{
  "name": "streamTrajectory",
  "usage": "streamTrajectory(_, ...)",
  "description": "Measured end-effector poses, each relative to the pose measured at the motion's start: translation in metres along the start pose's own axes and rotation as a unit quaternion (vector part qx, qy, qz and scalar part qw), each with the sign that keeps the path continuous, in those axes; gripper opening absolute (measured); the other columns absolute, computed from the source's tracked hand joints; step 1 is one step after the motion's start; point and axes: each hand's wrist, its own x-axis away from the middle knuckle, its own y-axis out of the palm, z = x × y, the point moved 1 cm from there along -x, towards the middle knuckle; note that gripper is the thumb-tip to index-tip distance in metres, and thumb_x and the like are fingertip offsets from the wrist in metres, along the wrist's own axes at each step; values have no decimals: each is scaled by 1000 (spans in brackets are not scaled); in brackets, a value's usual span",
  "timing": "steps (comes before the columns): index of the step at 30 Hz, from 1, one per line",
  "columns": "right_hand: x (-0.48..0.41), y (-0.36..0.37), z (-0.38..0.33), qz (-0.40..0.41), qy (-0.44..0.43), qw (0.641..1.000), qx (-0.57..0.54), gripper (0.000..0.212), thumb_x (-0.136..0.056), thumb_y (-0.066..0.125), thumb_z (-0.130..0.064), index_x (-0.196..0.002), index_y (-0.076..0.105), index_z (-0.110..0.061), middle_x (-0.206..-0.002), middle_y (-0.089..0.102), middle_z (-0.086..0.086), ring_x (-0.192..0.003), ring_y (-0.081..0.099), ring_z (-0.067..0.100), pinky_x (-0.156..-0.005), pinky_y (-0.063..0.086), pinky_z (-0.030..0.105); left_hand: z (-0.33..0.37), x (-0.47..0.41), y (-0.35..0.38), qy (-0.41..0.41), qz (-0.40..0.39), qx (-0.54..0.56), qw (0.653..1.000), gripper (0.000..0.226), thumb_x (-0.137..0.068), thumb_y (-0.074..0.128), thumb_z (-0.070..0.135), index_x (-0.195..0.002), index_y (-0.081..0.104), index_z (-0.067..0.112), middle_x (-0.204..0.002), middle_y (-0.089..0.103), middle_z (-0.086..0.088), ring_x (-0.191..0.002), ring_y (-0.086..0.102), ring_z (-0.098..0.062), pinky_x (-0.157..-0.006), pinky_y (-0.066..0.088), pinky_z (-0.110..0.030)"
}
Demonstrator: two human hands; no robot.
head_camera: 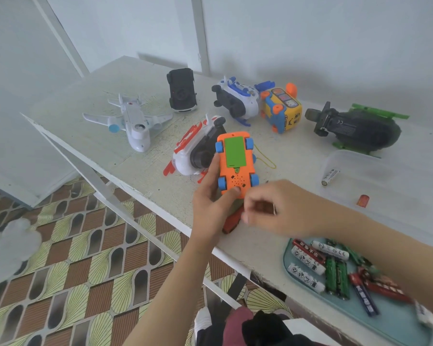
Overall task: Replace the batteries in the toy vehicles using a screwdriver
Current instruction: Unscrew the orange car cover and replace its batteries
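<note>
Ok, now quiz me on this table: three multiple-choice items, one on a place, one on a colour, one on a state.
1. The heap of batteries lies: A on the teal tray; B on the floor; C on a chair.
2. The battery cover of the orange car is: A black; B green; C yellow.
3. The orange car is: A standing on its wheels; B lying on the floor; C held underside up by the left hand.

Key: 1 A, they lie piled on the tray at near right. 2 B, the panel on its underside is green. 3 C, the fingers wrap its sides, with its wheels facing the camera.
</note>
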Motion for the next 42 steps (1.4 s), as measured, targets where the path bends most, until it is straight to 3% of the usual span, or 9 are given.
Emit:
streamTrajectory(3,12,17,7,-16,-73,955,288,26,-96,44,-34,-119,54,-28,-94,59,-10,-82,55,11,-67,40,29,3,0,-1,-4,-16,16,1000,76,-69,69,13,-139,45,30,-121,68,-5,-109,64,-25,-89,53,-40)
streamTrajectory(5,12,30,12,12,-116,938,325,36,-95,43,-27,-131,47,-27,-102,60,-6,-81,59,17,-61,46,33,3,-1,-2,-2,-13,16,1000,74,-72,66,4,-138,44,29,-120,68,-2,-109,65,-23,-87,53,-38)
streamTrajectory(9,5,42,22,31,-167,921,351,30,-77,69,-22,-107,62,-24,-73,58,-5,-52,55,15,-39,28,23,5,0,-2,8,-14,4,1000,70,-72,67,5,-134,47,31,-122,68,-1,-110,65,-22,-88,54,-35)
streamTrajectory(13,3,40,18,71,-231,897,370,14,-76,71,-15,-83,58,-18,-79,52,1,-62,50,17,-39,34,27,6,1,-2,10,-18,4,1000,70,-74,66,4,-135,47,32,-126,65,-9,-108,65,-23,-85,53,-31)
streamTrajectory(23,7,35,26,48,-252,878,404,22,-70,69,-4,-83,63,-20,-81,54,-2,-72,48,16,-45,41,25,6,1,-1,25,-20,-30,999,75,-71,68,12,-139,43,31,-129,63,-9,-113,63,-25,-88,52,-30)
streamTrajectory(29,7,12,6,121,-233,895,362,15,-85,43,-28,-89,54,-19,-76,59,-3,-68,53,21,-64,40,34,5,1,-2,26,-26,-49,998,76,-76,62,4,-145,39,25,-126,65,-8,-114,63,-24,-93,50,-33)
streamTrajectory(34,3,-17,-10,183,-218,917,278,17,-86,50,-31,-94,57,-18,-73,58,-8,-65,51,18,-64,42,37,7,0,-1,31,-39,-73,996,77,-78,67,7,-147,37,24,-126,64,-8,-118,58,-20,-93,48,-27)
streamTrajectory(37,2,-32,-18,219,-201,939,171,16,-88,52,-28,-100,56,-19,-81,61,-11,-72,58,16,-70,45,41,1,-2,-5,36,-46,-74,996,74,-83,62,1,-150,32,10,-133,55,-24,-121,54,-32,-88,49,-27)
streamTrajectory(42,7,-46,-24,349,-212,913,12,27,-93,55,-8,-121,56,-7,-90,66,-6,-85,68,10,-72,56,27,3,0,-3,29,-25,-68,997,77,-74,70,12,-144,39,24,-136,58,-8,-123,57,-21,-94,50,-31)
